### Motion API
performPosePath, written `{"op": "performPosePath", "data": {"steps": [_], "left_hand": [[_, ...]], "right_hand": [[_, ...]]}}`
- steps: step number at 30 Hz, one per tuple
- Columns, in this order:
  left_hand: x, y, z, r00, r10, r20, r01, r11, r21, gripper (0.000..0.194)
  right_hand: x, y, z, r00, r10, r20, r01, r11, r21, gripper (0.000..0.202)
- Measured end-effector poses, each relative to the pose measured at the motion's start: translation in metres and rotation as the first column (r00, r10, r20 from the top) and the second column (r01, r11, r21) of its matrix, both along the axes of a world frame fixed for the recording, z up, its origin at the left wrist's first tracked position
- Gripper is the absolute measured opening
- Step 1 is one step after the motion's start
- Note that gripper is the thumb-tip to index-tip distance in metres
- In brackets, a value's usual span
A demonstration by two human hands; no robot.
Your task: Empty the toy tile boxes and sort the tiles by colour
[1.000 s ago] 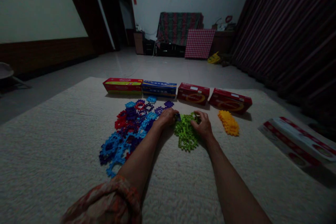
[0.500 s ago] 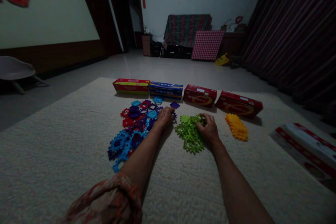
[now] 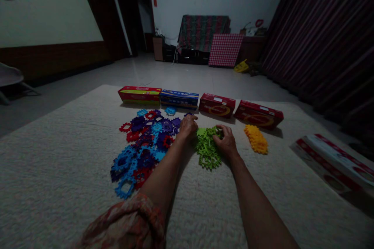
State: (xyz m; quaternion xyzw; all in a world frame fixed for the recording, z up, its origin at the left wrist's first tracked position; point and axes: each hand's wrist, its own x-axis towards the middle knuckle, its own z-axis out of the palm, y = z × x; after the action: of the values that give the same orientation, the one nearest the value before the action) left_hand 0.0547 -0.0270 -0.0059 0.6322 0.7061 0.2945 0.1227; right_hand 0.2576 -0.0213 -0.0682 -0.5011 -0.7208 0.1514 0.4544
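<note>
Pale textured cloth [image 3: 201, 210] fills the foreground of a dim room, with a tiled floor [image 3: 122, 72] beyond it. On the cloth, the left hand [image 3: 188, 126] curls beside the upper left of a heap of green pieces [image 3: 209, 149]; its fingertips are hidden, so I cannot tell whether it grips anything. At the heap's right edge is the right hand [image 3: 228, 140], thumb and forefinger parted — whether they pinch a piece I cannot tell.

Blue, purple and red pieces [image 3: 160, 141] lie spread to the left, and the left forearm [image 3: 163, 179] hides part of their near right edge. Yellow-orange pieces [image 3: 256, 139] sit overlapped, apart from the right hand. Behind the heaps a row of boxes closes off the far side: a red-and-yellow box [image 3: 140, 95], a blue box [image 3: 179, 99] and two dark red boxes [image 3: 217, 106]. Farther right lies a red-and-white box [image 3: 333, 163]. Past the cloth stand a pale chair [image 3: 11, 76] at left, a checked cloth [image 3: 225, 49] by the far wall, and dark curtains [image 3: 298, 27] at right.
</note>
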Motion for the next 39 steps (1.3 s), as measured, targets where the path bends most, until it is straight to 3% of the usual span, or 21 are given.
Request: {"op": "performPosePath", "data": {"steps": [6,11,15,18,21,25,29,34,39], "left_hand": [[0.021,0.021,-0.026,0.964,-0.231,0.13,0.235,0.972,-0.012,0.042],[0.019,0.033,-0.03,0.929,-0.358,0.095,0.362,0.932,-0.029,0.037],[0.024,0.031,-0.031,0.898,-0.432,0.088,0.435,0.9,-0.02,0.042],[0.029,0.027,-0.032,0.873,-0.473,0.121,0.479,0.878,-0.022,0.042],[0.033,0.025,-0.033,0.868,-0.455,0.2,0.467,0.884,-0.019,0.04],[0.036,0.026,-0.034,0.892,-0.358,0.277,0.369,0.929,0.014,0.038],[0.038,0.029,-0.036,0.911,-0.311,0.271,0.318,0.948,0.018,0.036],[0.039,0.031,-0.039,0.905,-0.297,0.304,0.305,0.952,0.02,0.036],[0.039,0.041,-0.053,0.869,-0.251,0.426,0.267,0.964,0.023,0.037]], "right_hand": [[-0.001,-0.003,0.001,1.0,0.002,0.018,-0.003,0.999,0.034,0.045],[-0.002,-0.004,0.004,0.998,0.039,0.042,-0.039,0.999,-0.005,0.047],[0.007,-0.013,0.02,0.985,0.127,0.118,-0.109,0.983,-0.147,0.051],[0.019,-0.024,0.039,0.96,0.228,0.163,-0.174,0.941,-0.291,0.057],[0.03,-0.028,0.055,0.943,0.282,0.177,-0.203,0.908,-0.367,0.058],[0.041,-0.014,0.065,0.952,0.215,0.218,-0.15,0.948,-0.281,0.059],[0.044,0.001,0.061,0.936,0.094,0.338,-0.034,0.983,-0.179,0.057],[0.045,0.0,0.05,0.897,-0.012,0.441,0.065,0.992,-0.104,0.055],[0.05,-0.002,0.055,0.826,-0.042,0.562,0.116,0.988,-0.098,0.03]]}}
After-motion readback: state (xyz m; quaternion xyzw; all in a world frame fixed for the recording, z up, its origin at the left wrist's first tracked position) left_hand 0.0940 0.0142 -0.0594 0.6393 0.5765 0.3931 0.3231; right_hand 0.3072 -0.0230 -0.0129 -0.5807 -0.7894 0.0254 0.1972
